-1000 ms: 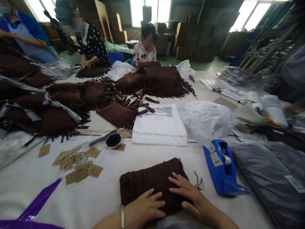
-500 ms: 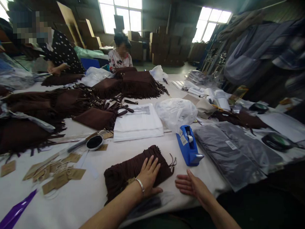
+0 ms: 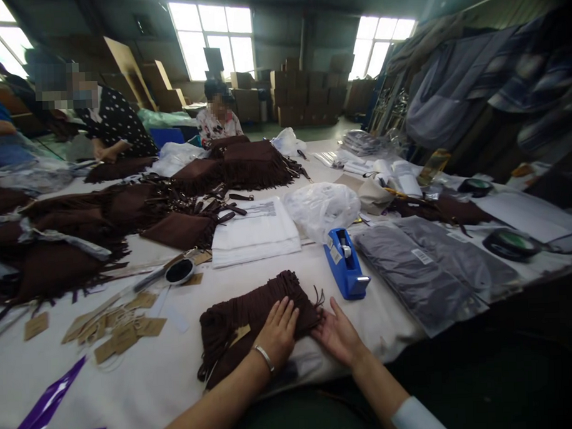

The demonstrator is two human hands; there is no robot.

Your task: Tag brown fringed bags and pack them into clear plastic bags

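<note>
In front of me a dark brown fringed bag (image 3: 249, 301) lies folded flat on the table, with a kraft paper tag (image 3: 241, 333) on it. My left hand (image 3: 278, 330), a silver bracelet at its wrist, rests palm down on the bag with fingers stretched out. At the bag's right end, my right hand (image 3: 338, 333) is turned palm inward, thumb apart, its fingertips at the edge of the bag and partly hidden by it. Thin dark cords (image 3: 319, 296) stick out there. Just beyond stands a blue tape dispenser (image 3: 347, 272).
White plastic bags (image 3: 253, 237) are stacked ahead. Grey packed garments (image 3: 423, 266) lie right. Kraft tags (image 3: 124, 339) and a small round black-topped container (image 3: 179, 271) are left. Brown fringed bags (image 3: 253, 162) pile up farther back. Two co-workers are across the table.
My right hand has moved left to the bag's right end, where it was apart before. My left hand stays on the bag. The view has shifted slightly.
</note>
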